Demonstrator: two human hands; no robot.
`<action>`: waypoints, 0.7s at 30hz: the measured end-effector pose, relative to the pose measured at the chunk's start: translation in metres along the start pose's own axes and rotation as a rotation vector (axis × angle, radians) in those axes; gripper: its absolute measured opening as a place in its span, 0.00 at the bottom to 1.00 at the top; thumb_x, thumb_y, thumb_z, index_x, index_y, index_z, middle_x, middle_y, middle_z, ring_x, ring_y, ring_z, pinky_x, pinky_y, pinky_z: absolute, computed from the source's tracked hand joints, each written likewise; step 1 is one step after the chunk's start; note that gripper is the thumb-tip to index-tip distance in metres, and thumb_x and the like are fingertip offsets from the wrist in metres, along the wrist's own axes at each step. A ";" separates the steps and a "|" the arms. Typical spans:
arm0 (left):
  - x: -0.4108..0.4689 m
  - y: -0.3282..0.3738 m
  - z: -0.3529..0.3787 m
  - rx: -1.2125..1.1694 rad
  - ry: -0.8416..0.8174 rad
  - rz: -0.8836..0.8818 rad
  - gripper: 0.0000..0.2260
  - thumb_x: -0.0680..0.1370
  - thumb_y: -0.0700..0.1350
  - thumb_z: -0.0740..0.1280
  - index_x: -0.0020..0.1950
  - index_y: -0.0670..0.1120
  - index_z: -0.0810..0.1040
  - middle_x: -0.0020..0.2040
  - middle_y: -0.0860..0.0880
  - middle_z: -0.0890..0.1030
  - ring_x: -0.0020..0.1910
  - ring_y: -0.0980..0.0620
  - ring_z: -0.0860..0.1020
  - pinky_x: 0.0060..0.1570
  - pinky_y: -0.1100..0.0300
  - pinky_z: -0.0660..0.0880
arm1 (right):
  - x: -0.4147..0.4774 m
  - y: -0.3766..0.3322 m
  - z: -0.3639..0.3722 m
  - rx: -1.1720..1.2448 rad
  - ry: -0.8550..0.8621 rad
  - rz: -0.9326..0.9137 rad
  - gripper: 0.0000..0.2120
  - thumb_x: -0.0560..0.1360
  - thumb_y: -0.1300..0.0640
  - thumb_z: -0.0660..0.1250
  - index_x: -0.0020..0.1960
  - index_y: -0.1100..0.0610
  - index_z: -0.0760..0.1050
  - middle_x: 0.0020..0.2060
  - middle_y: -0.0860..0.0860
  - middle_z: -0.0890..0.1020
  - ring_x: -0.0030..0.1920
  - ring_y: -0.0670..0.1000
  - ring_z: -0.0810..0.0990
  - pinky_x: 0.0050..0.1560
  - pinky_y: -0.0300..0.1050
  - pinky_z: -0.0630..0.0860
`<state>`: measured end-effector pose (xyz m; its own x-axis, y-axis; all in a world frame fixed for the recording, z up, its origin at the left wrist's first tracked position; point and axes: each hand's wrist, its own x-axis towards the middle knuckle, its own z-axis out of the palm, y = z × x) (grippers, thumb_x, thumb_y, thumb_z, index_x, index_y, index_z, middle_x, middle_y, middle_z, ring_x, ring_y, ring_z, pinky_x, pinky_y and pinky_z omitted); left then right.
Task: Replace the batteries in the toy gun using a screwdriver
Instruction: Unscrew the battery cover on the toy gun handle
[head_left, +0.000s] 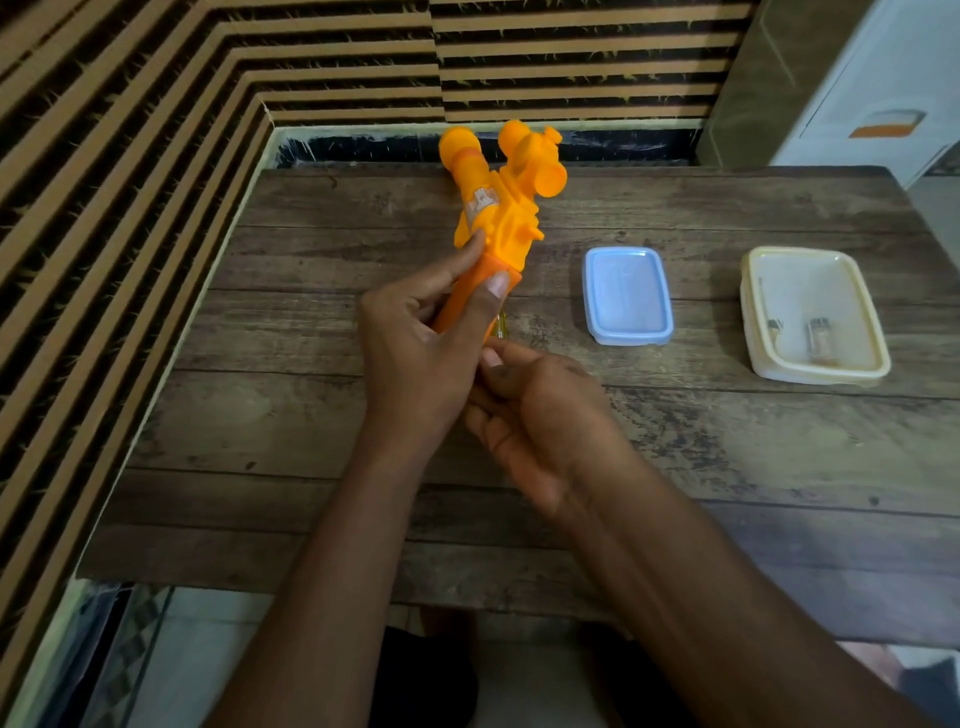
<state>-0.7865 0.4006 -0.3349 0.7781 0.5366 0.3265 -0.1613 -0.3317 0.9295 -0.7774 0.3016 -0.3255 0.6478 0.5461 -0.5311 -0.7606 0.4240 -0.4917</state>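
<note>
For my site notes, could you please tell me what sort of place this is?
Probably a room in a home, not a workshop: a worn table stands in a corner of striped wall, with a blue box and a cream tub on it, and a white cabinet beyond.

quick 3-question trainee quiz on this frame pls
1. True or false: the left hand grips the toy gun by its handle.
2. Where is the blue lid? A) between the toy gun and the cream container B) left of the toy gun
3. Short answer: what holds the small items?
Key: 1 true; 2 A; 3 the cream container.
</note>
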 end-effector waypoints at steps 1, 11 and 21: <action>0.000 0.000 0.000 0.000 0.000 0.002 0.17 0.79 0.39 0.75 0.68 0.41 0.82 0.59 0.51 0.86 0.59 0.58 0.85 0.58 0.60 0.82 | 0.001 0.001 0.000 0.000 0.001 -0.005 0.18 0.85 0.70 0.52 0.69 0.70 0.75 0.65 0.66 0.81 0.60 0.58 0.82 0.60 0.48 0.80; 0.000 -0.003 0.000 0.012 -0.019 0.000 0.17 0.79 0.39 0.76 0.68 0.40 0.82 0.57 0.51 0.86 0.58 0.57 0.86 0.55 0.62 0.82 | 0.005 0.002 -0.001 -0.033 0.042 0.001 0.18 0.85 0.70 0.53 0.67 0.66 0.78 0.65 0.65 0.81 0.69 0.62 0.80 0.61 0.48 0.79; -0.001 -0.002 0.001 -0.004 -0.027 -0.013 0.18 0.79 0.38 0.75 0.68 0.42 0.81 0.57 0.52 0.86 0.58 0.57 0.86 0.55 0.64 0.82 | 0.003 0.000 0.000 -0.015 0.039 0.021 0.17 0.84 0.70 0.53 0.59 0.62 0.81 0.67 0.64 0.80 0.71 0.61 0.77 0.59 0.46 0.79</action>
<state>-0.7866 0.4001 -0.3373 0.7962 0.5195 0.3101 -0.1538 -0.3219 0.9342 -0.7752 0.3034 -0.3270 0.6328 0.5262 -0.5680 -0.7737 0.4016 -0.4900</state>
